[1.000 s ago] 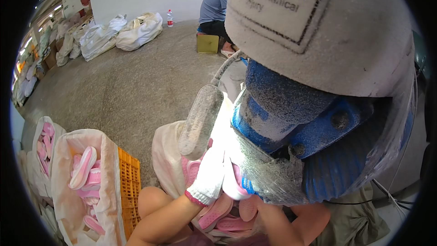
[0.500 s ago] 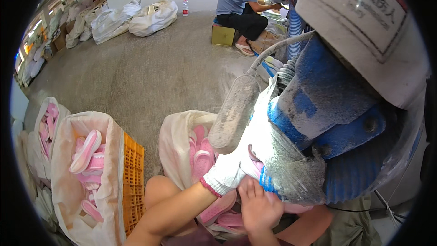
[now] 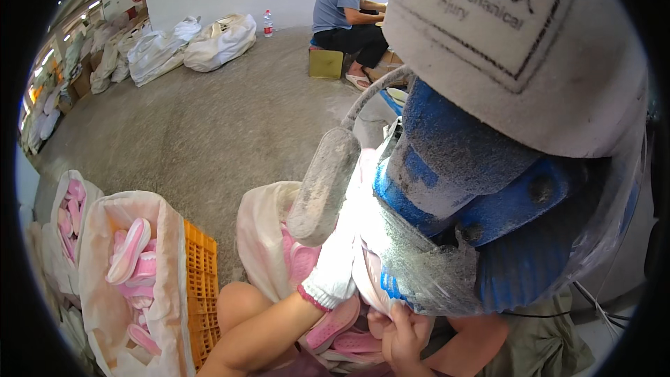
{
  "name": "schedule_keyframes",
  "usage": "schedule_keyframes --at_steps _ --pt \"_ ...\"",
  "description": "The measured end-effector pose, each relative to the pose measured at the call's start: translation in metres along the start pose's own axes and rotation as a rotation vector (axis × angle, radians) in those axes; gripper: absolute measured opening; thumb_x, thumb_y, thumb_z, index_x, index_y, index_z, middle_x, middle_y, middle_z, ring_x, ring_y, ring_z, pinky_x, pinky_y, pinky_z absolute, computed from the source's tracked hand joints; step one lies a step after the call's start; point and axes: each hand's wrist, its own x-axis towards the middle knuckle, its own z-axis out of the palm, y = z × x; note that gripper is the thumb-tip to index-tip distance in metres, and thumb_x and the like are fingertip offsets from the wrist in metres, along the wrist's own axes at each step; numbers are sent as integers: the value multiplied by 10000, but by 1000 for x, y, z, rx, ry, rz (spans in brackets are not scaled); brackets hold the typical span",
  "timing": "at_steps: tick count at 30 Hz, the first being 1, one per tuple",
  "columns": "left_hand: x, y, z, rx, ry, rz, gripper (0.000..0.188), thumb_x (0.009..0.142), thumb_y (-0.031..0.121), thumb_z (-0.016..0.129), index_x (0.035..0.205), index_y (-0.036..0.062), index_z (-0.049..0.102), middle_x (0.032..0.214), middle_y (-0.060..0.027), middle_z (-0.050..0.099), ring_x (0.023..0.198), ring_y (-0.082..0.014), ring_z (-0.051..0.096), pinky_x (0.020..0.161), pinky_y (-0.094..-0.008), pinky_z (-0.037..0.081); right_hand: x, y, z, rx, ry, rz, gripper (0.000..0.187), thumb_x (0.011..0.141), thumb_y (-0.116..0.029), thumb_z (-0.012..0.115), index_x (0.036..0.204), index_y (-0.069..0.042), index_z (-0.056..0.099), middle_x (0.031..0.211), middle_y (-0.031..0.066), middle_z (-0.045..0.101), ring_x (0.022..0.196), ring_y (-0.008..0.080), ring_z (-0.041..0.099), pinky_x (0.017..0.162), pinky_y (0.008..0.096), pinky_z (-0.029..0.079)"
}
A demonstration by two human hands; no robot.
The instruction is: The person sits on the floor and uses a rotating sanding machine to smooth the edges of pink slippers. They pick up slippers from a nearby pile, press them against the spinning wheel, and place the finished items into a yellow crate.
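Note:
Under the bright lamp glare beside the blue machine, I hold a pale pink slip-on shoe. My left hand wears a white knit glove with a dark red cuff and is closed on the shoe's upper part; the glare washes out its fingertips. My bare right hand pinches the lower end between thumb and fingers. Clear plastic film wraps the machine next to the shoe and hides part of its far side. Below my hands lie more pink shoes in a white sack.
An elongated dusty grey lamp hangs by its cable above my left hand. At left stands a yellow crate beside a lined sack of pink shoes. Farther back, a person sits on a stool; full white sacks line the wall.
The view has shifted, with the machine's head coming farther left. My right hand has turned from lying against the shoe to pinching its lower end, and more of the shoe shows.

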Motion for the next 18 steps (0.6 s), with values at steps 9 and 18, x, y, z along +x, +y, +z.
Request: schedule_keyframes --at_steps 9,18 --pt "51 23 8 212 -66 264 415 1038 252 379 1400 53 418 1308 -50 528 1190 -180 490 1017 -296 400 96 -12 -9 -1002 -465 -371 407 835 -71 671 1217 -8 545 1187 168 590 1046 293 588 925 419 468" --pt "2 -3 -60 -266 -82 -9 369 1024 194 385 1310 -17 482 1253 -129 587 1126 -216 582 955 -328 488 34 -26 23 -677 -491 19 560 820 -16 693 1303 53 417 1200 149 560 1041 232 589 914 360 490"
